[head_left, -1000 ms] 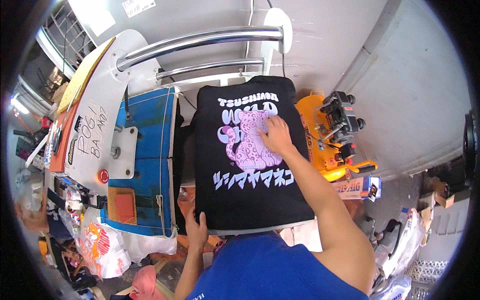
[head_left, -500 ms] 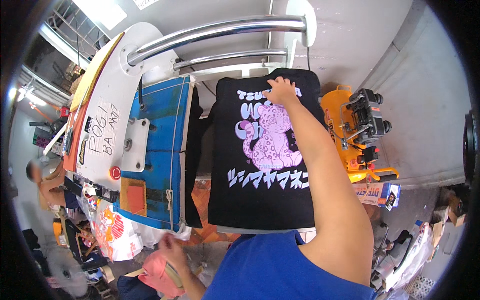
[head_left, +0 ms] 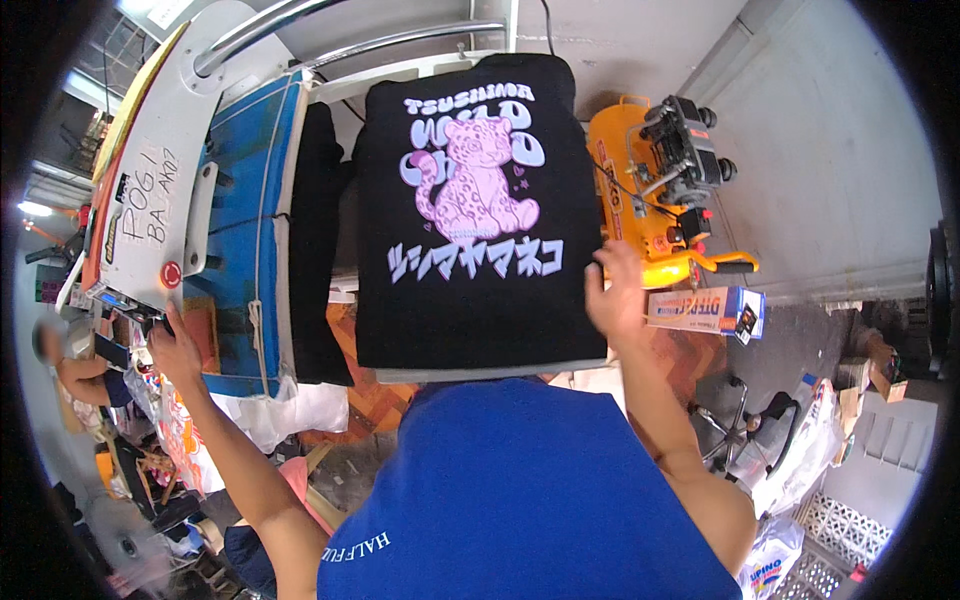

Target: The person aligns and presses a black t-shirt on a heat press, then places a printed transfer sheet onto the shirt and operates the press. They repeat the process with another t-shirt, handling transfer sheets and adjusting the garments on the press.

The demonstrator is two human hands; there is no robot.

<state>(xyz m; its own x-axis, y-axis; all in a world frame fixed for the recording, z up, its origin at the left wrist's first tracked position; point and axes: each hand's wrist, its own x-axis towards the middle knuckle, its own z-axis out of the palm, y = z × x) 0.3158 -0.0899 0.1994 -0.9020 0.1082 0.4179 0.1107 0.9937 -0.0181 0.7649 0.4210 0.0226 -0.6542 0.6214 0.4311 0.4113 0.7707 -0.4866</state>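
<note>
A: Where is the black shirt [head_left: 470,325] lying?

B: It is lying spread out to the right of the blue panel [head_left: 240,240], covering a pale-edged board [head_left: 480,375]. A pink spotted cat [head_left: 480,190] is showing on its chest, with pale lettering running above and below.

A: And what is filling the space between?

B: A strip of black cloth [head_left: 318,260] is hanging just beside the blue panel, along its right edge.

A: What is the person's left hand [head_left: 178,350] doing?

B: It is reaching to the lower left of the blue panel, with a finger stretching up just below a red button [head_left: 170,274] on the white housing [head_left: 165,160]. The palm is facing away, so B cannot tell how far it is opening or whether it is holding anything.

A: The right hand [head_left: 618,295]?

B: That one is hovering well to the right of the blue panel, by the shirt's right edge. It is blurring a little, but its fingers are bending loosely apart and it is looking unburdened.

A: Anything farther over?

B: An orange compressor [head_left: 630,220] is standing farther right of the blue panel, past the shirt, and a blue-and-white box [head_left: 695,309] is sitting in front of it.
</note>
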